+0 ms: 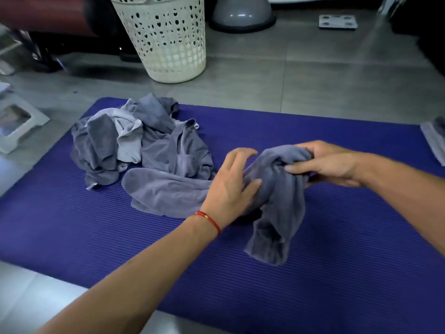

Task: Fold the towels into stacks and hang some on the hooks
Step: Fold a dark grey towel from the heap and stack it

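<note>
Towels were the job, and one grey towel (pixel 277 189) was up off the purple mat (pixel 337 273), near its middle. Part of that towel was hidden behind the left hand (pixel 228 186), so its full shape was hard to see. It looked soft and bunched up, and a floppy end hung down toward 6 o'clock and touched the mat.

The right hand (pixel 325 162) came in from 3 o'clock. Its fingers were curled tight around the top of the towel. The left hand had its fingers spread and a bit bent, with the fingertips against the cloth. I could not tell if it was really holding on. A red string bracelet (pixel 209 219) sat on the left wrist.

A messy pile of towels (pixel 134 143) lay on the mat at 10 o'clock from the hands, all crumpled, some lighter grey than others.

Past the mat at 12 o'clock stood a white basket (pixel 168 37) with holes; its top was cut off. A grey dome (pixel 243 10) was beside it, also cut off.
</note>
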`<state>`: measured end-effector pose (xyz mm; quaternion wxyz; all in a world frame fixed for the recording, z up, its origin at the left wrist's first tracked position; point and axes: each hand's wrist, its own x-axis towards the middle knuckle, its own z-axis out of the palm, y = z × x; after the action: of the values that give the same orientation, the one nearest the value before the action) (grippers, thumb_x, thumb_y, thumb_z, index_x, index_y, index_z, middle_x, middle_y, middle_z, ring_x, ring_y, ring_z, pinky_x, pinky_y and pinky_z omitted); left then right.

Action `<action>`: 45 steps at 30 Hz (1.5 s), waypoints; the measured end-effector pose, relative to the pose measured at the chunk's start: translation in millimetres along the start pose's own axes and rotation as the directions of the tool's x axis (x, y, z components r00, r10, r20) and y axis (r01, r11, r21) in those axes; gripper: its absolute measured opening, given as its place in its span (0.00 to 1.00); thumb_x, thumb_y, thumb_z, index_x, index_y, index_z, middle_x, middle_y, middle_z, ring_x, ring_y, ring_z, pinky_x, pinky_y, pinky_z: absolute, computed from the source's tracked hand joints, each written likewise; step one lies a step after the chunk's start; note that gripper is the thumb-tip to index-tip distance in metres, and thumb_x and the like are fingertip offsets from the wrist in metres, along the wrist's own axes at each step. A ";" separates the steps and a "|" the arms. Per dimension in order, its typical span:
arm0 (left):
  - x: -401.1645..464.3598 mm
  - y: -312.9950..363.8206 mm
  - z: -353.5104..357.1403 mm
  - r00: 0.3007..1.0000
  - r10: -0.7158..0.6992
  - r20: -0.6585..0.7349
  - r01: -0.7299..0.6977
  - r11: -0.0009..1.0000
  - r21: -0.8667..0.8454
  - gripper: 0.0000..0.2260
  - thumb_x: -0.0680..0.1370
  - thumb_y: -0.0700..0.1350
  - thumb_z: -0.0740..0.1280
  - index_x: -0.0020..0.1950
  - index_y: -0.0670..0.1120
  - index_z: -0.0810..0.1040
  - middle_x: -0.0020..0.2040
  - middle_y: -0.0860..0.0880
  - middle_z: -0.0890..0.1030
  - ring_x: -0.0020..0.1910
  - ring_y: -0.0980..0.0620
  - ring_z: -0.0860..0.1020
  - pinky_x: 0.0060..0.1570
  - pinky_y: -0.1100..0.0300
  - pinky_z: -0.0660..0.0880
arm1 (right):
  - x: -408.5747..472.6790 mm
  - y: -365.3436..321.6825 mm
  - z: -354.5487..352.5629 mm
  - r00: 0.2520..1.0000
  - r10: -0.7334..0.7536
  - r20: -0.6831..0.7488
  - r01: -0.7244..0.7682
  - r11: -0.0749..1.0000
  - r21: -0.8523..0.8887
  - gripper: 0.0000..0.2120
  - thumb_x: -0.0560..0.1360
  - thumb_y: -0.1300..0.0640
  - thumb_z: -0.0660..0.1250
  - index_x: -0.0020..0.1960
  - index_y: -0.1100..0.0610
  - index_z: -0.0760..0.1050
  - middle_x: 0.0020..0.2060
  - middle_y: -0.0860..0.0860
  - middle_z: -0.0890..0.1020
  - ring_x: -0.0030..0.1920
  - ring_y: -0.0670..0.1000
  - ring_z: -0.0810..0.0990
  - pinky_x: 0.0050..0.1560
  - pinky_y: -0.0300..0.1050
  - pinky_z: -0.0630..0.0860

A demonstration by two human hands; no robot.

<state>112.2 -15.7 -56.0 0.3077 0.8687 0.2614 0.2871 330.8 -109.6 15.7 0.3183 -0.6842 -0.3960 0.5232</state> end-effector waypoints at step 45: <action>-82.3 -62.4 69.8 0.884 -0.468 -0.010 0.463 0.871 0.161 0.03 0.80 0.42 0.65 0.51 0.43 0.75 0.43 0.41 0.81 0.41 0.38 0.79 0.36 0.50 0.71 | -30.5 95.0 -60.1 0.886 0.091 -0.454 -0.349 0.776 -0.526 0.08 0.82 0.48 0.65 0.58 0.48 0.79 0.51 0.48 0.82 0.51 0.52 0.79 0.54 0.45 0.74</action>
<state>83.5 -52.3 -171.6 0.3015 0.8058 0.4804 0.1703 404.6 -183.5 -35.8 0.0977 -0.8838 -0.3803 0.2544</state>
